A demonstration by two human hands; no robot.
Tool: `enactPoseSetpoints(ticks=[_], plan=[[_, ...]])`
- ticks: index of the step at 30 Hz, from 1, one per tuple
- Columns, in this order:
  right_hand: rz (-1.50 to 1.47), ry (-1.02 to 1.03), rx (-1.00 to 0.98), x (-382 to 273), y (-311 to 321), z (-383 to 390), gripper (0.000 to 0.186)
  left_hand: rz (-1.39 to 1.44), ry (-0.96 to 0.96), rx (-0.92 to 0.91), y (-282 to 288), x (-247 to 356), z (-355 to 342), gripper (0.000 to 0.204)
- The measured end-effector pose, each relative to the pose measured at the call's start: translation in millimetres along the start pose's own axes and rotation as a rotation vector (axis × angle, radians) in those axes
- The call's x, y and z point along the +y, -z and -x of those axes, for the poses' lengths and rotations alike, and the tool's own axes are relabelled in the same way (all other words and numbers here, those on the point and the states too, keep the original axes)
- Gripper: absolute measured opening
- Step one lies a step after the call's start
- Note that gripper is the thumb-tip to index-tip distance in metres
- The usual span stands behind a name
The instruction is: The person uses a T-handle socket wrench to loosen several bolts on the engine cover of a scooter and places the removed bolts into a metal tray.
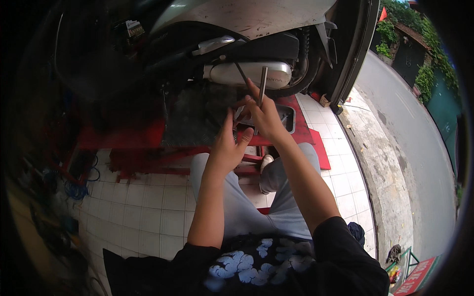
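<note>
My right hand (pixel 266 116) is closed around a bare steel rod (pixel 263 84), which stands up past the knuckles. A thin dark rod (pixel 241 72) slants down to its fingertips; whether the hand holds that too, I cannot tell. Close beside it on the left is my left hand (pixel 226 145), thumb spread away from the fingers. Between the two hands shows a small pale metal piece (pixel 240 112), mostly hidden by fingers. Behind the right hand lies a metal tray (pixel 295 121) with small parts in it. The silver engine side cover (pixel 222 74) of a scooter is just beyond the hands.
The scooter's pale body (pixel 247 19) overhangs at the far side, its rear wheel (pixel 308 81) at the right. It stands on a red lift platform (pixel 123 130). White tiles (pixel 143 207) cover the floor. Blue hose (pixel 76 190) lies left; a street (pixel 410 108) runs along the right.
</note>
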State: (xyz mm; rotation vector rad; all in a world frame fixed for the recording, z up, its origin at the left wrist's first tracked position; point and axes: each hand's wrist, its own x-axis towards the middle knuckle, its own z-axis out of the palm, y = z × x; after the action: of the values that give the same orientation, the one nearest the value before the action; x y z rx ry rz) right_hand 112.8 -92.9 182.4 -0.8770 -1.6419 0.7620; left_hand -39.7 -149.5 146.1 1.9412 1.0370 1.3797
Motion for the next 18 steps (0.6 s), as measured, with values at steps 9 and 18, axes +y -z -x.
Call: enactPoseSetpoints(ticks=[9, 18], plan=[[-0.237, -0.029, -0.05, 0, -5, -13, 0.06, -0.35, 0.175, -0.063, 26, 19, 14, 0.092], [0.463, -0.013, 0.06, -3, -40, -23, 0.073, -0.149, -0.001, 0.031, 10, -3, 5, 0.066]])
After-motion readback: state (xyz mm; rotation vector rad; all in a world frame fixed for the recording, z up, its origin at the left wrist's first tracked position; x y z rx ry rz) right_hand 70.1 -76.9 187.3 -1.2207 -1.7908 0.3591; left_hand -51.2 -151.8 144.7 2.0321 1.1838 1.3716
